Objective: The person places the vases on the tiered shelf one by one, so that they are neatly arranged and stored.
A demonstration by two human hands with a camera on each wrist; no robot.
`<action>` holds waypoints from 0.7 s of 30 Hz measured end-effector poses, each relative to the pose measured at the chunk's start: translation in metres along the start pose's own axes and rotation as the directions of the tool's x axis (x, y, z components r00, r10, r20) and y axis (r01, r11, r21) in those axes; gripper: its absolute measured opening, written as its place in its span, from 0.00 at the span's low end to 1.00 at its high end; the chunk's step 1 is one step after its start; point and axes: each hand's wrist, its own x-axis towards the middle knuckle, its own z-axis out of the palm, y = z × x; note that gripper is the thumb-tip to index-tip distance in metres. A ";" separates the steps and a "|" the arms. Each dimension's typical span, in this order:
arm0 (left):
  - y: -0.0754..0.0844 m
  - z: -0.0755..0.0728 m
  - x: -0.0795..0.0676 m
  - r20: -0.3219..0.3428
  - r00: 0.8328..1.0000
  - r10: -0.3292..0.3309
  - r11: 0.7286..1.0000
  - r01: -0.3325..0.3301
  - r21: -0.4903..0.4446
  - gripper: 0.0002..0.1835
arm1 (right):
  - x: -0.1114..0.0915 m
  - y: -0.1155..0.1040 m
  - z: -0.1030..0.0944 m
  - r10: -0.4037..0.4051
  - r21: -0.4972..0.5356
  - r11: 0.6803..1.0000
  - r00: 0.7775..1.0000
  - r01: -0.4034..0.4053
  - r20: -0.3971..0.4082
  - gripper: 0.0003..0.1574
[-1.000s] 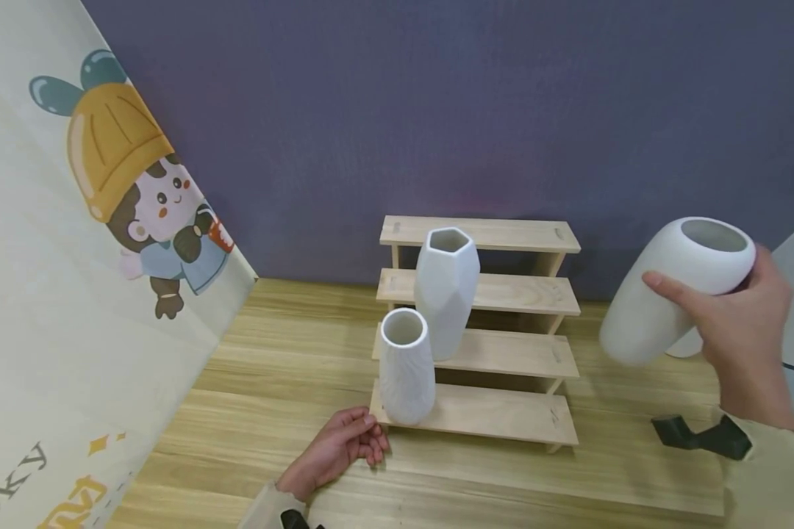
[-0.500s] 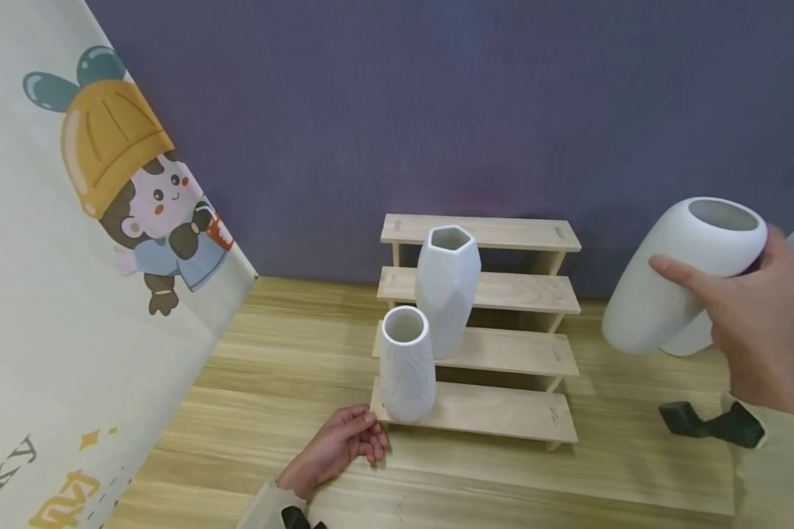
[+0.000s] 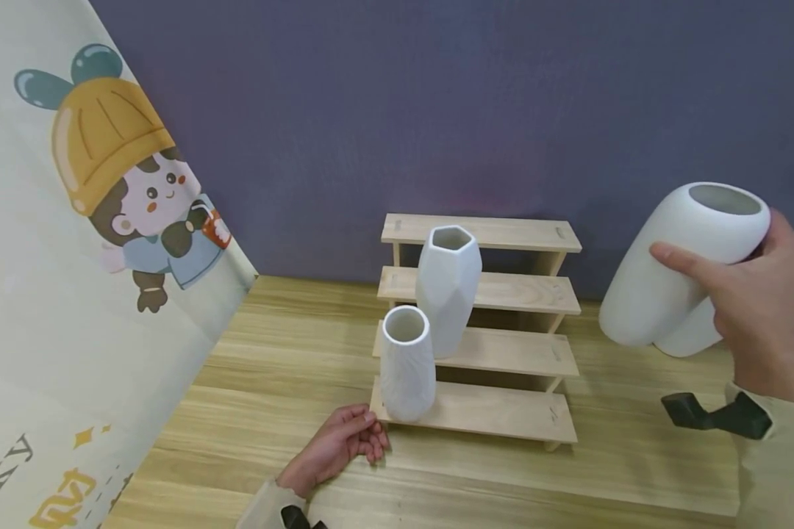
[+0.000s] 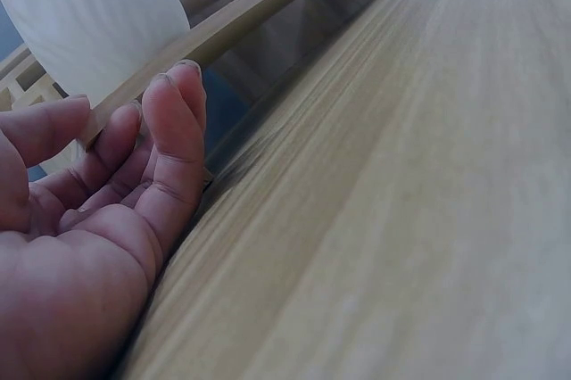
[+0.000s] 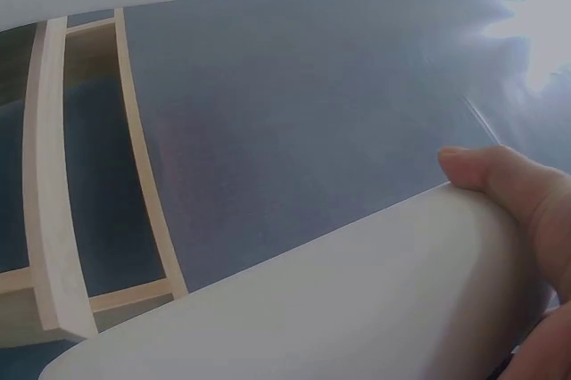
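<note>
the smooth vase point(image 3: 662, 272) tilts at the frame's right, gripped in my right hand point(image 3: 764, 305), thumb across it, likely against slipping; lower centre, my left hand point(image 3: 340, 444) pinches the tiered wooden shelf point(image 3: 503, 411), probably steadying it beneath the faceted vase point(image 3: 446, 301) and textured vase point(image 3: 406, 378).

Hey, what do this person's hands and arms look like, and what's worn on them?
The left hand and right hand are both bare, without gloves. Pale cream fabric sleeves reach down towards the wrists. A black, angular fitting shows at the right wrist; a similar black piece at the left wrist is cut off by the picture's edge.
</note>
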 end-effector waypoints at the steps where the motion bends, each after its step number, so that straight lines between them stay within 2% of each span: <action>1: 0.000 0.000 0.000 -0.002 1.000 -0.001 1.000 0.002 0.001 0.14 | 0.000 -0.001 0.000 0.003 -0.001 1.000 1.000 -0.003 0.003 0.46; 10: 0.000 0.000 -0.001 -0.001 1.000 -0.002 1.000 0.002 0.004 0.14 | 0.001 -0.010 0.000 0.000 0.010 1.000 1.000 0.000 0.023 0.46; 17: 0.001 0.001 -0.002 -0.006 1.000 -0.006 1.000 0.006 0.008 0.13 | 0.003 -0.021 0.002 0.003 -0.062 0.998 0.999 -0.001 0.033 0.46; 21: 0.001 0.001 -0.002 -0.001 1.000 -0.004 1.000 0.004 0.001 0.13 | 0.003 -0.027 0.003 0.021 -0.022 1.000 0.998 -0.020 0.060 0.45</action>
